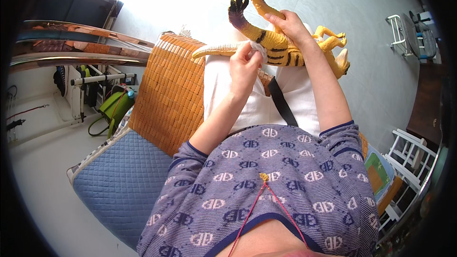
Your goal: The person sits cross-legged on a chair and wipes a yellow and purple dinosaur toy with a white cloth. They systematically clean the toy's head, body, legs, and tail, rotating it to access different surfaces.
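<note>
A yellow toy dinosaur with black stripes (285, 54) lies across my white-trousered lap (228, 89). Its tail (217, 50) points left, its head (342, 65) is at the right, and both clawed hind legs stick up and away from me. My right hand (291, 26) grips one hind leg near its base. Between the fingers of my left hand (244, 66) is a crumpled white cloth or tissue (260, 50), pressed against the body where the tail and the other hind leg meet. Much of the cloth is hidden by my fingers.
I sit on a bamboo-tile mat (167, 92) beside a blue quilted pad (125, 182). A green bag (114, 109) and a metal rail (78, 57) are at left. At right stand a folding chair (410, 37) and a white slatted rack (410, 153). A black strap (282, 103) crosses my lap.
</note>
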